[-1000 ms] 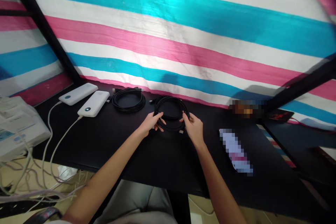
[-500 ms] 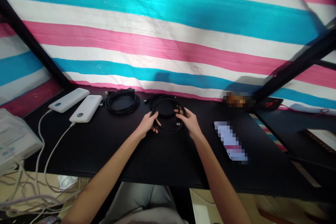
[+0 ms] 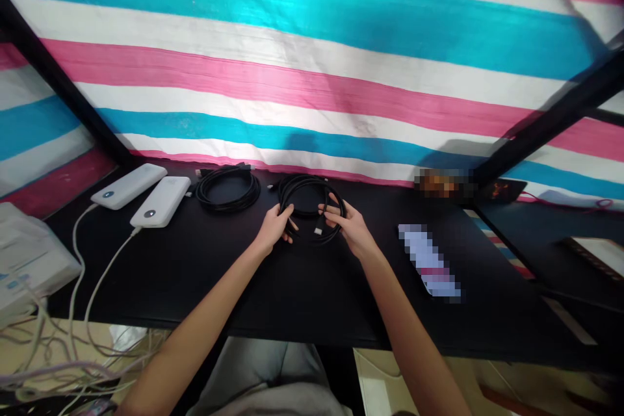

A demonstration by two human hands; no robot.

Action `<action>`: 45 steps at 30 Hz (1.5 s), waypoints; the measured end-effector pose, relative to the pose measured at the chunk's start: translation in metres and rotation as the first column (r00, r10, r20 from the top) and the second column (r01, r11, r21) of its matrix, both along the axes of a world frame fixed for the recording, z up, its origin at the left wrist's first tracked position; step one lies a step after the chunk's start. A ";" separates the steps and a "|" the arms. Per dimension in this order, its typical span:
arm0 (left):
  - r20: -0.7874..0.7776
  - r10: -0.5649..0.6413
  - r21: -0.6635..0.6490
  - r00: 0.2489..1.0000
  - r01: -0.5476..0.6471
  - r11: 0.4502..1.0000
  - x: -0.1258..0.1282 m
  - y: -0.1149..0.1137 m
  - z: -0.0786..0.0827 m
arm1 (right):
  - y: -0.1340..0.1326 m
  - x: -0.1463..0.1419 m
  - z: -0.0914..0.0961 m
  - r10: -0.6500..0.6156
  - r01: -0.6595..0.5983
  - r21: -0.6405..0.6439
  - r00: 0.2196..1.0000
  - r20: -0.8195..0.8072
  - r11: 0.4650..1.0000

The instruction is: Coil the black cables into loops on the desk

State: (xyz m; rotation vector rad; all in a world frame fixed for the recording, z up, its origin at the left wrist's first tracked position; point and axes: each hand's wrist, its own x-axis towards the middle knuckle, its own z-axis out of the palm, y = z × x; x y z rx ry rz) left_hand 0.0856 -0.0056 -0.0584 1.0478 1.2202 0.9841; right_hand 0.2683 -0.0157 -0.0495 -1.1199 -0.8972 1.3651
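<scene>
A coil of black cable lies on the black table near the striped wall. My left hand grips the coil's left side with its fingers curled round the strands. My right hand holds the coil's right side, and its fingers pinch the cable's plug end, which points inward over the coil. A second black cable coil rests to the left, untouched.
Two white power banks with white leads lie at the left. A white device sits at the table's left edge above tangled cords. A blurred flat object lies to the right. Black frame bars slant on both sides.
The view shifted a little between the first two frames. My right hand's fingers have drawn the cable's plug end inward over the coil; my left hand keeps its grip.
</scene>
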 end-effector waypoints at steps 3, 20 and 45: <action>-0.017 -0.006 -0.025 1.000 0.005 1.000 0.000 0.000 0.000 | 0.000 0.000 0.004 0.020 -0.022 -0.024 0.996 -0.091 0.999; 0.022 0.024 -0.020 0.999 -0.023 1.000 -0.005 0.004 -0.001 | -0.002 -0.004 0.010 0.093 -0.100 -0.022 0.972 -0.216 0.995; 0.034 -0.057 0.068 0.998 0.054 0.996 -0.017 0.001 0.019 | -0.003 0.000 0.015 0.102 -0.100 0.019 0.978 -0.183 0.995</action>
